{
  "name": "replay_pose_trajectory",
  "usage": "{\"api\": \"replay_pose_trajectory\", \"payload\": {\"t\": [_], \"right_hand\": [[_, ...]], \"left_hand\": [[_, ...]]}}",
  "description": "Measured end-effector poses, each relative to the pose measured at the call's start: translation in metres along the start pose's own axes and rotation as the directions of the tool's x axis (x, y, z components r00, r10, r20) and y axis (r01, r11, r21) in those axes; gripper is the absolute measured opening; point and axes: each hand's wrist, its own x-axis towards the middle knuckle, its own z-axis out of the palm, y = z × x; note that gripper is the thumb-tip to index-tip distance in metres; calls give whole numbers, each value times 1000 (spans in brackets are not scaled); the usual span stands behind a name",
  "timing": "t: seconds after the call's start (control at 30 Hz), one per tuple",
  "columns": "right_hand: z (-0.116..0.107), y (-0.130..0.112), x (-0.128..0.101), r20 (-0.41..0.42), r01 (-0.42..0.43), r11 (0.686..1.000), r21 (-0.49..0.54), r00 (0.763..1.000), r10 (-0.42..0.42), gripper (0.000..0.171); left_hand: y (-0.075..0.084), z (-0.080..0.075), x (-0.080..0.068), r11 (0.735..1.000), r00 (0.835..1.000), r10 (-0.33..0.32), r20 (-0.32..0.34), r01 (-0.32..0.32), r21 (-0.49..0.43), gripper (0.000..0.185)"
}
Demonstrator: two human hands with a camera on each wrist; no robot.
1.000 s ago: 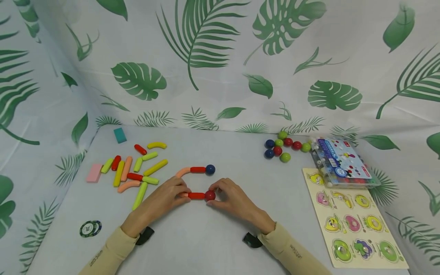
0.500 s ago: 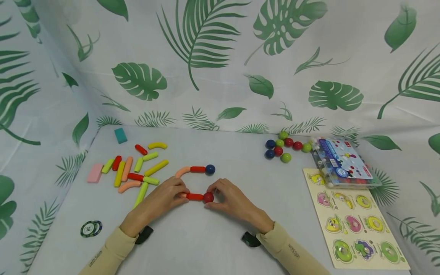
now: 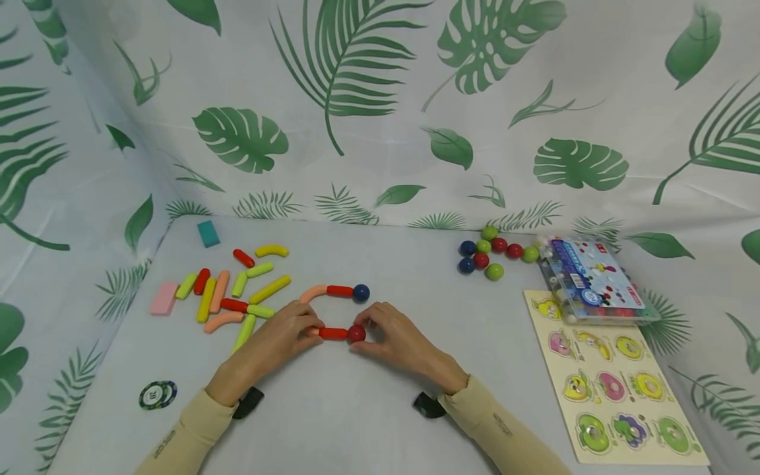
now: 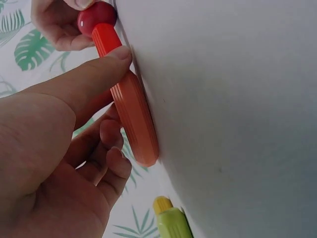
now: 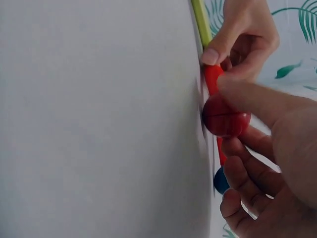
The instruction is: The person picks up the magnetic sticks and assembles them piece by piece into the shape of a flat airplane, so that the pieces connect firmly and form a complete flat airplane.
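On the table lies a short chain: a salmon curved stick [image 4: 133, 119], a red stick [image 3: 334, 333] and a red ball [image 3: 356, 333]. My left hand [image 3: 313, 328] pinches the salmon stick near its joint with the red stick [image 4: 104, 39], thumb on top. My right hand [image 3: 371, 330] pinches the red ball [image 5: 225, 116] at the chain's right end. Just behind lies a second chain: salmon curve [image 3: 311, 293], red stick [image 3: 340, 291] and blue ball [image 3: 361, 293]. Both chains rest flat on the table.
Several loose coloured sticks [image 3: 237, 290] lie at the left with a pink block [image 3: 162, 298] and a teal block [image 3: 208, 233]. A cluster of balls [image 3: 489, 254], a plastic box [image 3: 590, 280] and a puzzle board [image 3: 617, 382] are at the right. A chip [image 3: 157, 394] lies near left.
Both hands have slid the held chain a little away from me and leftward, closer to the second chain. The grips are the same.
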Motion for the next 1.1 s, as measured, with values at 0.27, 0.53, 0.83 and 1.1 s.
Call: {"api": "replay_pose_trajectory", "payload": {"t": [0.27, 0.53, 0.83, 1.1], "right_hand": [[-8, 11, 17, -3, -85, 992, 95, 996, 85, 44], [-9, 19, 33, -12, -68, 997, 40, 998, 69, 44], [-10, 16, 39, 1, -98, 995, 34, 995, 98, 46], [-9, 16, 36, 27, -112, 992, 52, 994, 110, 45]], "left_hand": [[-6, -2, 0, 1000, 1000, 12, -10, -12, -15, 23], [-9, -1, 0, 1000, 1000, -6, -31, 6, -18, 23], [-11, -5, 0, 999, 999, -43, -15, 42, -16, 23], [-10, -5, -1, 998, 999, -50, 14, 50, -33, 24]]}}
